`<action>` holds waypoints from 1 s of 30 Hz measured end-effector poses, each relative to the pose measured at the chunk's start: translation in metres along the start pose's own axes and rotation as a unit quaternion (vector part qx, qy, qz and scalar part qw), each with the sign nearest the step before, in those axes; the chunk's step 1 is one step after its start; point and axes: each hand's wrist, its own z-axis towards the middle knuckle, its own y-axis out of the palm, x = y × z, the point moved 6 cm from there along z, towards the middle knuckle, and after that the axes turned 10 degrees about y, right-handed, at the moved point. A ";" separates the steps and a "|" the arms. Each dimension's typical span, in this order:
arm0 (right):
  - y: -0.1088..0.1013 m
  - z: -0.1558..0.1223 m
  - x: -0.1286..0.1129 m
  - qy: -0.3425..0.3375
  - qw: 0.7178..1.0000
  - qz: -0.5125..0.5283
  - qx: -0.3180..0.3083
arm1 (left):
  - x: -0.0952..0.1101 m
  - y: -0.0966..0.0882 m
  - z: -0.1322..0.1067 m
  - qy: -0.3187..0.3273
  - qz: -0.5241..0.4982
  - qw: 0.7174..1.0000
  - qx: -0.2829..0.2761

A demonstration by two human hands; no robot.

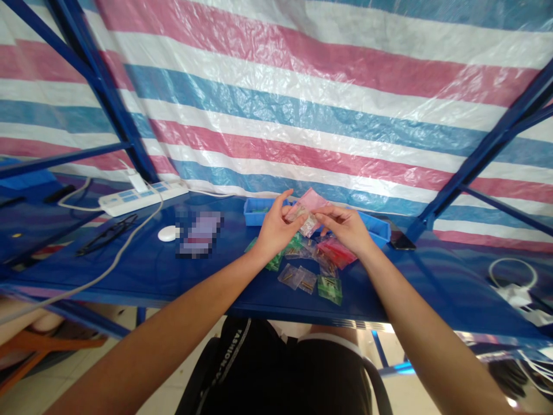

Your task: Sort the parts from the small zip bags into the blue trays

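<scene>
Spanning the background before you, a striped sheet point(302, 115) hangs behind the blue table point(151, 276), with blue metal bars point(110, 109) rising at both sides. On the left of the tabletop lies a white power strip point(144, 199), a plug in it and a cable trailing toward you. Two blue bins stand near the back edge, the left bin point(254, 215) and the right bin point(378, 231) partly hidden by your hands. Your left hand point(276, 227) has its thumb pressed on the pink bag point(311, 202), index finger stretched upward; your right hand point(348, 227) pinches the same bag from the other side, fingers closed on its lower part. That bag is held above the table's middle, between both hands. Beyond your right hand lies a dark phone point(401, 237). Beneath your hands sit a red bag point(339, 252), a green bag point(330, 288) nearer you, and, beside that, two small clear bags point(306, 280) containing thin brass-coloured pieces.
</scene>
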 end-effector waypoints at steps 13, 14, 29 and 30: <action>-0.028 0.006 0.010 -0.019 0.984 -0.023 0.177 | 0.011 0.001 0.000 0.023 0.080 0.994 -0.071; -0.026 0.006 0.011 -0.024 0.984 -0.033 0.173 | 0.018 0.007 -0.002 0.057 0.111 0.985 -0.118; -0.004 0.019 0.035 0.113 0.990 0.053 0.064 | 0.024 0.034 -0.021 0.114 0.247 0.891 -0.363; -0.004 0.019 0.035 0.116 0.990 0.052 0.064 | 0.025 0.034 -0.021 0.114 0.248 0.891 -0.364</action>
